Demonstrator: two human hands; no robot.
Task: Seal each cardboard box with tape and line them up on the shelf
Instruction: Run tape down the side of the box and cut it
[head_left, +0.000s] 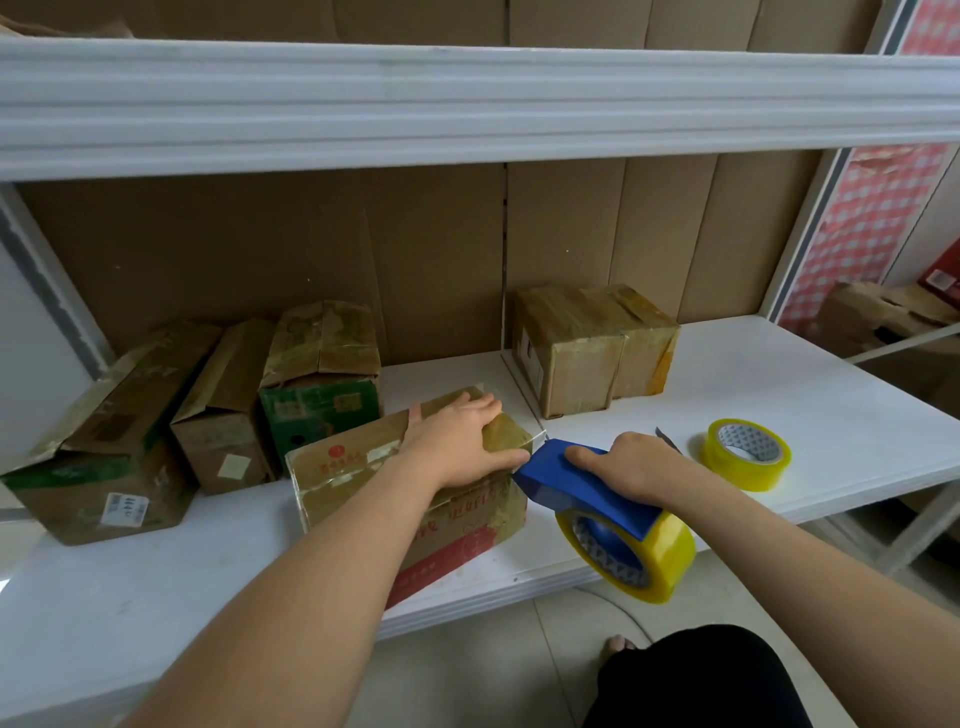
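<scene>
While I watch through the head view, these lines hold what it shows:

Box: I see the box (363, 467) in work lying near the front edge of the white shelf (779, 374), its top glossy with tape, red print on its front face.
Left hand: my left hand (460, 441) lies flat on the box's top at its right end, fingers straight and spread, pressing down, thumb toward the right edge.
Right hand: my right hand (636, 465) grips the blue dispenser (571, 480) from above, fingers curled over its body.
Dispenser: its nose touches the box's upper right corner; its yellow roll (647, 553) hangs out past the shelf edge.
Spare roll: a second yellow tape roll (746, 454) lies flat on the shelf, right of my right hand.
Blade: a thin dark tool (667, 439) shows between the hand and the spare roll; I cannot tell what it is.
Left boxes: three boxes (223, 410) stand side by side at the back left, the middle one with a flap open.
Taped box: one taped box (592, 348) sits at the back, right of centre, apart from the rest.
</scene>
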